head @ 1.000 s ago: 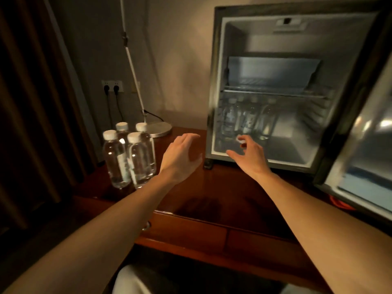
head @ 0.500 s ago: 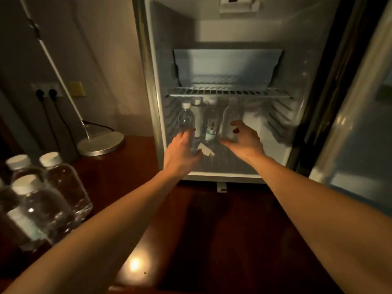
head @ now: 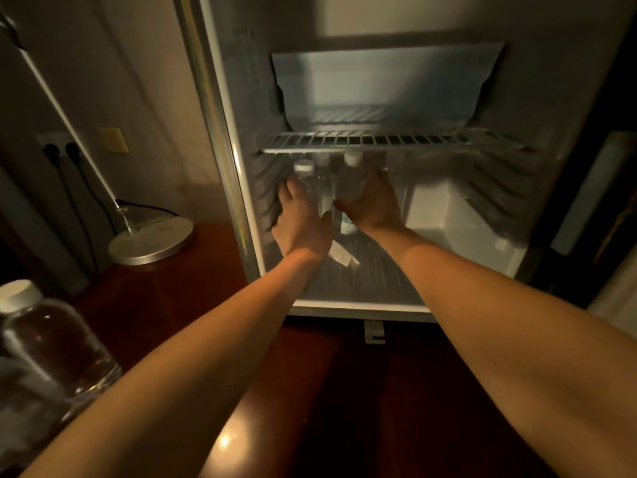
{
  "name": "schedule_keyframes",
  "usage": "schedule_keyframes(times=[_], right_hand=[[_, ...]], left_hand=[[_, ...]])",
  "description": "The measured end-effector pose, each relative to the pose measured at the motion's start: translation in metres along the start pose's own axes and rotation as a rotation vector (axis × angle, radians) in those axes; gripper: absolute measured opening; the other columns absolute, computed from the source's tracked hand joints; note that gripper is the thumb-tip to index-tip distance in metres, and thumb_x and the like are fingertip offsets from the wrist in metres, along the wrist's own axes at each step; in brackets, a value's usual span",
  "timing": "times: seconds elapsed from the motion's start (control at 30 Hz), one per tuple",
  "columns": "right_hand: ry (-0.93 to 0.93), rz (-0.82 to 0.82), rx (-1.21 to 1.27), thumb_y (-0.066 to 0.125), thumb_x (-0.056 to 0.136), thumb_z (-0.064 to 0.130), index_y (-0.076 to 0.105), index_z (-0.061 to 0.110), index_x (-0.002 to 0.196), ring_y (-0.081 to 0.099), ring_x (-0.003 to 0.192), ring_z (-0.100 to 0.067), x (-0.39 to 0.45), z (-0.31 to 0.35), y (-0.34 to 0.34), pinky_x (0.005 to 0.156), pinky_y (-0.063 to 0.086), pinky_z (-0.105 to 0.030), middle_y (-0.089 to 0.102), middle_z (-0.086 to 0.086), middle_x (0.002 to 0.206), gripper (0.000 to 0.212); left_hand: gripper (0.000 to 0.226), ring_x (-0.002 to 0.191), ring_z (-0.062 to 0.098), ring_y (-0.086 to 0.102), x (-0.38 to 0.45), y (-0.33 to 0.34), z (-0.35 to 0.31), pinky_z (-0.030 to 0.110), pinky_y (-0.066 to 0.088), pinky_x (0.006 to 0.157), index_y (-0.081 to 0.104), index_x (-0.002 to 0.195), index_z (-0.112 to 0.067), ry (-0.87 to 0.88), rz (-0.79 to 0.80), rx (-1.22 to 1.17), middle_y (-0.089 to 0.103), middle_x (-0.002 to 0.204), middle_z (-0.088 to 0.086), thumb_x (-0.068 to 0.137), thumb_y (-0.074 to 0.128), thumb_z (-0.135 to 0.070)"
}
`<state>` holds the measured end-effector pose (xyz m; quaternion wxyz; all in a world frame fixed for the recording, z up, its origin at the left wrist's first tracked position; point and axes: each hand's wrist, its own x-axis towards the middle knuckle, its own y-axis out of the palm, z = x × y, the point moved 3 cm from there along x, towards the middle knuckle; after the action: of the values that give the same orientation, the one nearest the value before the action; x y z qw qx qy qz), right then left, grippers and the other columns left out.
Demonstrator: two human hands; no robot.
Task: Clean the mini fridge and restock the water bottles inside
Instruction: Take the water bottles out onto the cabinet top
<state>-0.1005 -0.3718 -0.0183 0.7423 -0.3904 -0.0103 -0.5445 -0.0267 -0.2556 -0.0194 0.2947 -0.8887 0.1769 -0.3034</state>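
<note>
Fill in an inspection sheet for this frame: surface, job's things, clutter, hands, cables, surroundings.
Surface: dark wooden desk, glossy, with a light glare.
Job's things: mini fridge open on the desk; water bottles standing under the wire shelf; another bottle on the desk at near left.
Clutter: white paper scrap on the fridge floor.
Hands: left hand against the leftmost bottles; right hand around a bottle; grip partly hidden.
Cables: two plugs in a wall socket; a cord runs to the lamp base.
Surroundings: beige wall, dim light.
</note>
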Motion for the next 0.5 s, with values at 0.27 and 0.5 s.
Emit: schedule_keyframes(times=[0.27,0.5], right_hand=[[-0.052,-0.083,-0.04,0.071,0.08,0.031,0.055,0.023,0.105,0.059,0.105,-0.03,-0.012,0.011,0.002,0.077,0.047,-0.035,0.062,-0.003,0.115,0.031],[-0.25,0.111,0.053,0.071,0.078,0.02,0.055,0.021,0.127,0.056,0.117,-0.026,-0.008,0.023,0.002,0.097,0.043,-0.035,0.061,-0.006,0.125,0.051]], left_hand=[[0.067,0.107,0.034,0.061,-0.006,-0.008,0.006,0.042,0.043,0.073,0.03,0.133,-0.033,0.078,0.023,0.095,0.053,0.129,0.006,0.082,0.072,-0.044],[0.066,0.103,0.034,0.064,-0.017,-0.023,0.008,0.039,0.049,0.073,0.032,0.137,-0.034,0.166,0.039,0.064,0.068,0.111,0.008,0.084,0.071,-0.042]])
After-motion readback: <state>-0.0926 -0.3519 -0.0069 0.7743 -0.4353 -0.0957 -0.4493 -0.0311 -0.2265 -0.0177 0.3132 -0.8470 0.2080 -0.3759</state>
